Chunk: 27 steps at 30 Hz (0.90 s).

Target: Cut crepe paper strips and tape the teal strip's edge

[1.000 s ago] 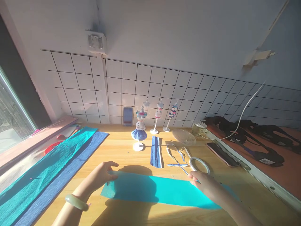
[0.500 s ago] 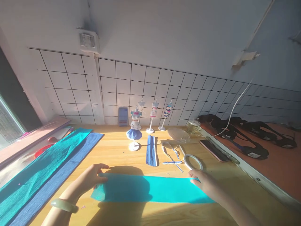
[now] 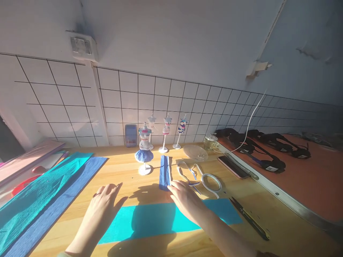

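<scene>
A teal paper strip (image 3: 155, 220) lies flat across the wooden table in front of me. My left hand (image 3: 107, 198) is at its left end, fingers apart, holding nothing. Over the strip reaches my right hand (image 3: 184, 196), its fingertips at the lower right edge of a folded blue paper piece (image 3: 164, 173); whether they grip it is unclear. Just behind stands a small dress form (image 3: 145, 141) in a blue skirt. Right of the blue piece are narrow white and blue strips (image 3: 193, 175) and a roll of white tape (image 3: 211, 182).
Long teal (image 3: 48, 192) and blue sheets (image 3: 72, 192) lie at the left. More small dress forms (image 3: 167, 132) stand at the back. On the right are a phone (image 3: 233, 167), a clear lid (image 3: 195, 152), a glass jar (image 3: 210, 142), a cutter (image 3: 250, 218) and black straps (image 3: 270, 164).
My left hand has come off the teal strip. My right hand has left its right end and moved left to the folded blue piece. The cutter now shows, and the view has shifted right.
</scene>
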Motion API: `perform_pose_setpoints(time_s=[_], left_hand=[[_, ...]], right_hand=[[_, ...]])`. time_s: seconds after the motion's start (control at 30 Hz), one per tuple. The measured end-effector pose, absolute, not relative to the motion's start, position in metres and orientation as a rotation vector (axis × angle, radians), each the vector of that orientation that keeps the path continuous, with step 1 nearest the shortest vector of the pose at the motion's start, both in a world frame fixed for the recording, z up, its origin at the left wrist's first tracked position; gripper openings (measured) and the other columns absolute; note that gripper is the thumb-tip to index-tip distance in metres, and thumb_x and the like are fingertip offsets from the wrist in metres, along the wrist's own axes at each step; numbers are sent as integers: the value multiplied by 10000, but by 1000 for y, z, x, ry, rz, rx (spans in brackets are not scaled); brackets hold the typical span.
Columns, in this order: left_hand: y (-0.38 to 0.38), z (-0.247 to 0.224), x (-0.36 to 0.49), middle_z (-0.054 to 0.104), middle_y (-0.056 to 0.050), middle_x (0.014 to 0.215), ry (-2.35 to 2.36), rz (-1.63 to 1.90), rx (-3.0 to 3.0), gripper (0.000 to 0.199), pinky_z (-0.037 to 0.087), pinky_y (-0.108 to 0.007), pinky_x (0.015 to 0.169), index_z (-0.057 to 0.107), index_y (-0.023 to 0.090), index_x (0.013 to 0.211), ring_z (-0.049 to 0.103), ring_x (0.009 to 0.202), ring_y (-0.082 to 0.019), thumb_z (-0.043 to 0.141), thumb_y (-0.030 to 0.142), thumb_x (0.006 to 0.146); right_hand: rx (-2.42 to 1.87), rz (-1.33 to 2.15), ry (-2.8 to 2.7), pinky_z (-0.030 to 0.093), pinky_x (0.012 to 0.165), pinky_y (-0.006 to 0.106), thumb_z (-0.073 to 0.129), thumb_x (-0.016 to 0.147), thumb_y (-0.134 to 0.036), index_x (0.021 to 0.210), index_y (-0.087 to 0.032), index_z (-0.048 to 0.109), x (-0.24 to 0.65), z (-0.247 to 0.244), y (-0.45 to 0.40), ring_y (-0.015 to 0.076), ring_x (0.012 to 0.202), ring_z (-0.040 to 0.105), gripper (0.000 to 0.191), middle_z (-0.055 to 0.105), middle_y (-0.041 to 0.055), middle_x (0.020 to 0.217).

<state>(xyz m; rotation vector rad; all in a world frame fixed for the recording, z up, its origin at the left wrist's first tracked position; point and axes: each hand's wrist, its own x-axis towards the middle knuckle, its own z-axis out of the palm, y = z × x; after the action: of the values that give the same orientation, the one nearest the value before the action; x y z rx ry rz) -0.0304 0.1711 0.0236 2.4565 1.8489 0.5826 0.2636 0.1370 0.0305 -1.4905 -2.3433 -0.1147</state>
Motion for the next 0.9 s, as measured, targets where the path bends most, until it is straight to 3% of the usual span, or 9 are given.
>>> perform_pose_setpoints(time_s=[0.1,0.27,0.47,0.57,0.63,0.77,0.9], left_hand=[[169,16,-13,567,-117,1145,1623,612,2487,483,401,-450,891,550,178,1185,479,1078,-306,438,486,829],[170,4,-6,591,-90,1133,1476,639,2472,413,402,-458,899,595,232,1125,489,1076,-296,471,482,820],[167,8,-1,609,-54,1096,1427,609,2400,330,403,-416,874,608,289,1080,515,1035,-270,458,445,831],[164,16,6,625,-51,1066,1399,597,2328,324,405,-411,866,625,286,1054,528,1015,-274,471,449,820],[160,21,12,635,-58,1055,1372,617,2233,335,394,-426,887,644,272,1024,530,1016,-285,493,471,801],[148,26,30,639,-91,1067,1295,707,1728,502,406,-420,917,610,218,1073,551,1011,-289,563,572,720],[137,30,47,602,-141,1133,994,814,880,809,452,-391,900,337,144,1307,602,965,-251,467,680,714]], right_hand=[[-1531,-145,-2353,365,985,417,461,848,-139,1219,-124,493,252,21,147,267,1172,452,373,546,139,1223],[-1616,-215,-2339,372,953,470,477,852,-149,1113,-134,553,248,7,151,296,1114,492,272,581,139,1168],[-1634,-310,-2365,445,835,395,504,871,-167,895,-145,586,250,7,155,178,914,565,88,610,37,944],[-1620,-336,-2358,451,773,355,519,868,-209,773,-149,575,253,6,160,148,807,563,126,597,5,831],[-1599,-338,-2326,439,720,326,479,858,-127,717,-154,552,253,8,161,146,737,548,161,583,-1,748],[-1502,-336,-2228,405,693,297,377,824,-21,766,-166,539,245,14,151,162,740,532,226,592,32,757],[-1321,-349,-2223,393,685,309,373,801,-41,754,-180,527,221,17,130,168,728,517,213,585,35,750]])
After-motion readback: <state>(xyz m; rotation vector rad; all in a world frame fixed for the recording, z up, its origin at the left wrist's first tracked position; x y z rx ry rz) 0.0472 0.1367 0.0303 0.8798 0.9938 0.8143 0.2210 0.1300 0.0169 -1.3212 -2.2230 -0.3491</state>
